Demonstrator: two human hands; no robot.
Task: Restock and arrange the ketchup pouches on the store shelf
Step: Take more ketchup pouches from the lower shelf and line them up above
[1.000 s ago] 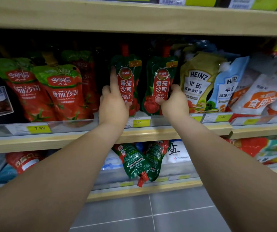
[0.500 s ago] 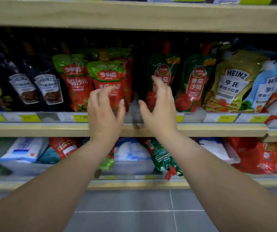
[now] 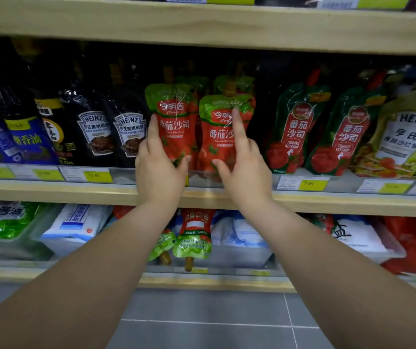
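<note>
Head view: my left hand (image 3: 160, 172) pinches the left ketchup pouch (image 3: 174, 122) between forefinger and thumb. My right hand (image 3: 246, 172), open, presses one forefinger on the right ketchup pouch (image 3: 220, 137). Both pouches stand on the shelf (image 3: 76, 193) behind its clear rail (image 3: 124, 176). Pushed unevenly, they could slump sideways onto the Heinz pouches (image 3: 129, 137).
</note>
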